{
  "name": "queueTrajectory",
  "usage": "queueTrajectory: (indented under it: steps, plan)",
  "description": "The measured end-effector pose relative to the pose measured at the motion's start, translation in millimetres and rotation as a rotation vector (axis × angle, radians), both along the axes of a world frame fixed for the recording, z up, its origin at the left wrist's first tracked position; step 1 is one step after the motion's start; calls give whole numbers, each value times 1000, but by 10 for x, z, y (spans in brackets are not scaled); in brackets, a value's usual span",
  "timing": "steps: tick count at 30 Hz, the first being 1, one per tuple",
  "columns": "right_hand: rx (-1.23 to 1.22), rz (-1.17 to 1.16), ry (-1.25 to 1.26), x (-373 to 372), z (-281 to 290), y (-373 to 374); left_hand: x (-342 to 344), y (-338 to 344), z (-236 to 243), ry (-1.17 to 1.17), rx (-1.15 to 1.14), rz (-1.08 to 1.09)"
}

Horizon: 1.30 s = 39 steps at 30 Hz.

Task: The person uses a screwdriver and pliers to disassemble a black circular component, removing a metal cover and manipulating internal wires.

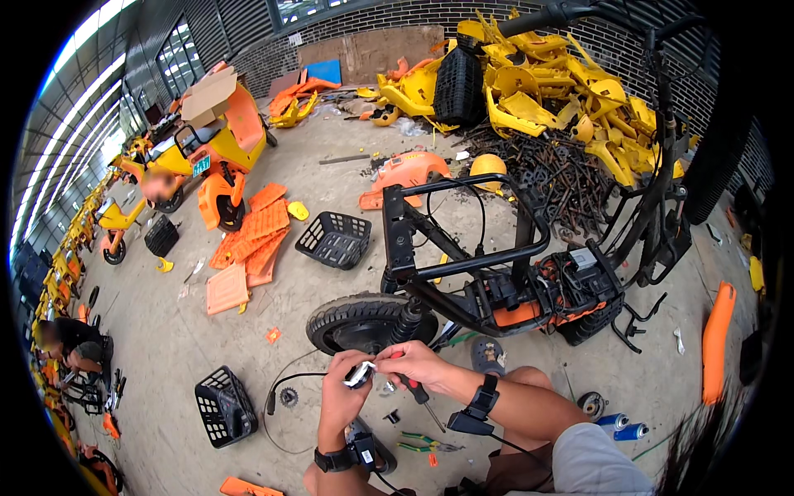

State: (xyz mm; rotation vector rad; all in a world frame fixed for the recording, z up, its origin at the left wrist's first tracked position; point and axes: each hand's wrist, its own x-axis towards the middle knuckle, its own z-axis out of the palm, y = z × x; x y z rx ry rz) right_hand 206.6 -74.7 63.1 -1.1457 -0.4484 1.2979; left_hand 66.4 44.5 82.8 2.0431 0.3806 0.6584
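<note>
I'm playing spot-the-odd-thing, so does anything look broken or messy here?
Yes: the black tubular metal scooter frame looks stripped, its dark wiring exposed. Behind it, curved yellow plastic panels are heaped beside scattered dark metal parts.

Heaped yellow panels (517,81), overlapping orange panels (256,236), black baskets (331,238), cardboard (209,96)

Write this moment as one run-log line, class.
left hand: holding small black-and-white part; right hand: holding red-and-black screwdriver; ahead: wheel, black frame; floor: green-handled pliers

Bright skylights (88,28), strong fisheye distortion
</note>
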Motion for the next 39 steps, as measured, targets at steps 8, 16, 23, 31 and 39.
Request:
queueTrajectory:
  steps: [8,16,23,31,39]
  plan:
    - [-21,2,-93,19,-112,28,-2,1,-25,8,0,2]
    - [-16,-3,-145,23,-111,32,-6,33,-90,12,54,-6]
    - [-2,34,34,20,37,-4,-4,27,-88,-22,8,7]
    - [-16,3,-134,-3,-23,28,-3,36,-105,-10,39,7]
    - [-1,18,60,25,-60,21,17,22,-85,-19,13,2]
